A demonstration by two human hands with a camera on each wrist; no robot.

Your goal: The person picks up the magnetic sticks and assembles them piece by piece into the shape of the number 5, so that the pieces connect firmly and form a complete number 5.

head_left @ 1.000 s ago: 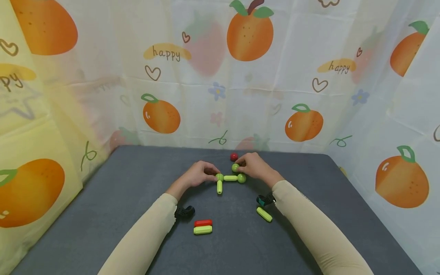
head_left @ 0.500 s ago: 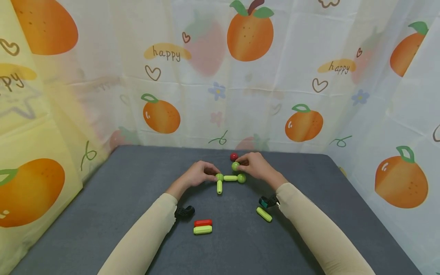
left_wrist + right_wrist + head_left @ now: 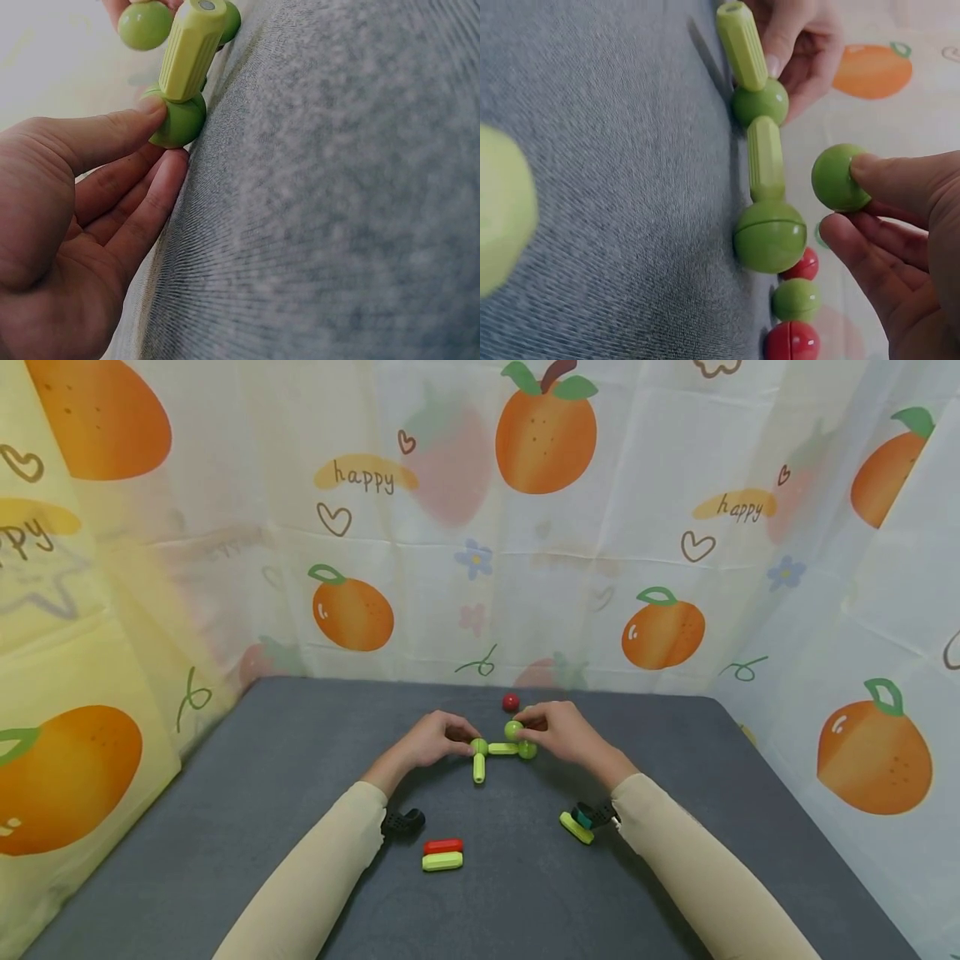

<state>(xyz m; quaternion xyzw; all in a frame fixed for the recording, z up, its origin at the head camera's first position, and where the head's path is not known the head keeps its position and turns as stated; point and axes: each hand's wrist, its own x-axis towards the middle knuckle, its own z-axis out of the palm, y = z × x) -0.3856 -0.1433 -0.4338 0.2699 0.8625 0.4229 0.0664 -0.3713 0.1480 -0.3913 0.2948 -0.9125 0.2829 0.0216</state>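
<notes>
Green ball [image 3: 513,729], pinched in the fingertips of the right hand [image 3: 562,734], hung just above the far-end ball [image 3: 528,749] of the green stick-and-ball frame [image 3: 502,748] on the grey mat [image 3: 262,793]. At the frame's other end, the left hand [image 3: 431,743] pinched the corner ball [image 3: 177,120]. A red ball [image 3: 511,702] lay beyond the frame; a red stick [image 3: 443,846] and spare green sticks lay nearer the person. Brought down off-centre, the held ball would likely knock the frame askew or roll away.
</notes>
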